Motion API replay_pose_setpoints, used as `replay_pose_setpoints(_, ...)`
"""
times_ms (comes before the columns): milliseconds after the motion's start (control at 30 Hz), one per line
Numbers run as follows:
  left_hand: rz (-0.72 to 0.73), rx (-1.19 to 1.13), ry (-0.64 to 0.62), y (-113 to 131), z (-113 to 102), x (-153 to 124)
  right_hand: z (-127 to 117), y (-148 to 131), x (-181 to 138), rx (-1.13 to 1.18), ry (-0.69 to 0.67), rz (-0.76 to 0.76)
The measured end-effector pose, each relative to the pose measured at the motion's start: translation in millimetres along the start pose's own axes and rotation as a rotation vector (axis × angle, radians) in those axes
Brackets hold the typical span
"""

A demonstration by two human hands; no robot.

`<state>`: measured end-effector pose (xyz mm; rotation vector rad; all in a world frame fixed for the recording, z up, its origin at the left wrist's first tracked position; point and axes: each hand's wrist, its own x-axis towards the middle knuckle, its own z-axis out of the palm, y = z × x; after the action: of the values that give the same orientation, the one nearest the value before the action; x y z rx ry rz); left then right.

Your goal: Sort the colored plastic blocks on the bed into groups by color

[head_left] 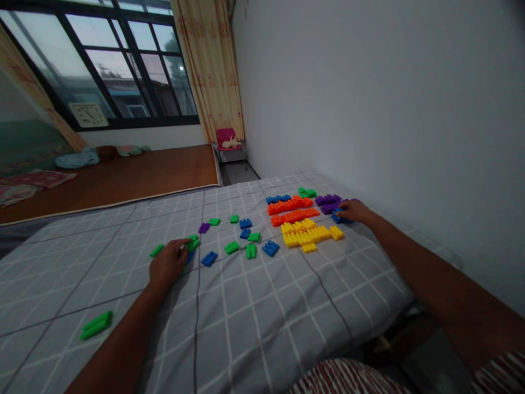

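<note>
My left hand (167, 264) is at the left side of the scattered blocks, its fingers closed round a green plastic building block (193, 242). Part of a blue block (189, 257) shows just beneath those fingers. On the far right, my right hand (356, 210) has its fingertips on a blue block (338, 216), gripping it beside a group of purple blocks (328, 202). Its fingers hide part of that block. Orange blocks (293, 216) lie in rows left of my right hand, with a cluster of yellow blocks (305, 234) nearer to me.
Loose green blocks (251, 251) and blue blocks (270, 248) lie across the checked grey sheet (254, 328). One purple block (204, 227) is among them. A green piece (97, 325) lies near my left forearm. A white wall (369, 98) borders the right side.
</note>
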<state>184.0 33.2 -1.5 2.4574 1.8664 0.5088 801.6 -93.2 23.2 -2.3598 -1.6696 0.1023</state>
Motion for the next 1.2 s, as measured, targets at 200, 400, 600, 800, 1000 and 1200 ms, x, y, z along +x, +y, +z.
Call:
replay_pose_setpoints(200, 0.024, -0.027, 0.02, -2, 1, -1, 3, 2, 0, -0.136, -0.075, -0.007)
replay_pose_setpoints(400, 0.045, -0.048, 0.004, 2, -1, -3, -11, -14, -3, -0.16, 0.039, 0.04)
replay_pose_setpoints(600, 0.124, -0.037, -0.008, 18, -6, -12, -5, -151, -7, 0.045, 0.009, -0.453)
replay_pose_setpoints(800, 0.124, -0.018, -0.027, 20, -5, -19, 34, -294, 10, -0.114, -0.2, -0.714)
replay_pose_setpoints(1000, 0.11, -0.003, -0.004, 17, -1, -19, 65, -338, 43, -0.292, -0.298, -0.507)
replay_pose_setpoints(1200, 0.147, 0.013, -0.017, 16, -2, -20, 65, -339, 24, -0.079, -0.238, -0.553)
